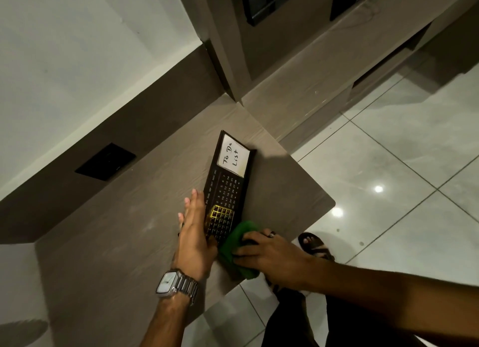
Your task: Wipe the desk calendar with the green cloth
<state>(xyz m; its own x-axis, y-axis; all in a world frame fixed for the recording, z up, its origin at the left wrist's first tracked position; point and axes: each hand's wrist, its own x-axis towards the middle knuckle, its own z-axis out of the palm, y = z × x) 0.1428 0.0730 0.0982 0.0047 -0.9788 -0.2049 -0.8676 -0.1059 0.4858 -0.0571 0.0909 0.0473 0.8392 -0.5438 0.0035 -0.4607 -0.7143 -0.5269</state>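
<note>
Calendar: the desk calendar (228, 188) lies on the wooden desk (116, 243), near the desk's outer corner, its long side running away from the person; a white "To Do List" panel sits at its far end and the date grid fills the rest.
Cloth: the green cloth (237, 245) is bunched at the calendar's near end, partly on the near corner and partly on the desk beside it.
Right hand: the right hand (269, 253) lies on top of the cloth, fingers spread and curled over it, pressing it down rather than pinching it.
Left hand: the left hand (195, 230) is open and flat, fingers straight, set edge-on against the calendar's left side, apparently steadying it; it grips nothing. A watch (169, 283) is on that wrist.
Done: wiping looks under way, with the cloth in contact at the near end. No dust or wipe marks can be made out, so how much is already clean cannot be told.
Left: judging by the cloth's place, the middle of the date grid and the white panel at the far end lie beyond it and likely need a pass.
Risk: the calendar sits close to the desk edge, so a hard push could slide it.
</note>
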